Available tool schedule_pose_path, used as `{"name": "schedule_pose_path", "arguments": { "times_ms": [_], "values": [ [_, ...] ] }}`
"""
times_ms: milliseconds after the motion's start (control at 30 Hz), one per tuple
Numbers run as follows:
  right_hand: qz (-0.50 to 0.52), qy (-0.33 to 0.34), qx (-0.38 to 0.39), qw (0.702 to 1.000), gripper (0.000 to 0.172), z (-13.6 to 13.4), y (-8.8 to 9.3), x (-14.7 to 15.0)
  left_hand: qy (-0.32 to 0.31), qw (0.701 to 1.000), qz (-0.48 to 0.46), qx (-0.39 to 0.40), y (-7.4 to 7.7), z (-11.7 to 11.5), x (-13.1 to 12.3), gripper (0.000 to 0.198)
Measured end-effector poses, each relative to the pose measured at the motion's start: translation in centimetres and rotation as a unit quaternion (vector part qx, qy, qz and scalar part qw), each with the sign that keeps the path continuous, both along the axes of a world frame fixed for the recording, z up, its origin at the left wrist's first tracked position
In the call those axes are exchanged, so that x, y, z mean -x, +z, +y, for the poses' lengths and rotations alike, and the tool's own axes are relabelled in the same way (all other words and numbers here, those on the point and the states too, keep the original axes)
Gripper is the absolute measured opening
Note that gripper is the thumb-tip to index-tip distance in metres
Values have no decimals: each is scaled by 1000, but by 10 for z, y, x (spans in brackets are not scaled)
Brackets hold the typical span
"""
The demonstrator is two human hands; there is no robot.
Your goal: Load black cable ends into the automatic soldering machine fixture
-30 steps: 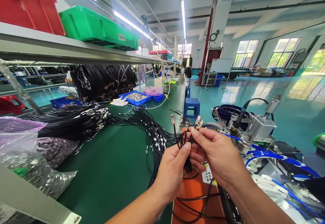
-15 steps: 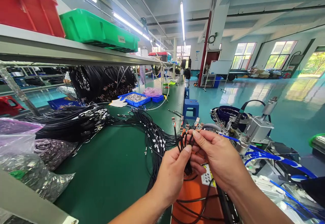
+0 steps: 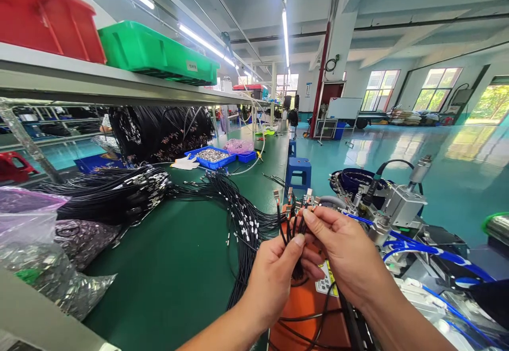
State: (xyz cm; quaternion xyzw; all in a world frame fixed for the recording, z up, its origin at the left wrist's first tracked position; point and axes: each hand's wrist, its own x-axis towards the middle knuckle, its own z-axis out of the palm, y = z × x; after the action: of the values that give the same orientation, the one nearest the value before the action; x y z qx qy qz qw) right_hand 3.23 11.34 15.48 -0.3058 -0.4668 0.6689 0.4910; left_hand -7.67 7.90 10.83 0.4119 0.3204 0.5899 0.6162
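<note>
One bundle, black terminal wires [image 3: 292,216] — pinched upright between left hand [image 3: 274,279] and, at its 2 o'clock, right hand [image 3: 344,253], both closed on it — lower lengths hidden behind the fingers, over green bench [image 3: 178,266].

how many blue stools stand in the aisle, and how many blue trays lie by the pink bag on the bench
blue square plastic stools: 2
blue plastic parts trays: 2
total: 4
</note>
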Motion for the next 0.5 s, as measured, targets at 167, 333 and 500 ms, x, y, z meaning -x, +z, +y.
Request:
{"name": "schedule_pose_path", "arguments": {
  "times_ms": [167,333,500],
  "values": [
    [-1,-23,-31,999,29,0,1,0,11,1000,10,13,2,-2,-1,40],
    [10,-34,-12,999,30,1,2,0,17,999,14,24,3,-3,-2,39],
    [7,-33,0,999,29,-1,4,-2,17,1000,20,16,7,-6,-3,41]
  ]
}}
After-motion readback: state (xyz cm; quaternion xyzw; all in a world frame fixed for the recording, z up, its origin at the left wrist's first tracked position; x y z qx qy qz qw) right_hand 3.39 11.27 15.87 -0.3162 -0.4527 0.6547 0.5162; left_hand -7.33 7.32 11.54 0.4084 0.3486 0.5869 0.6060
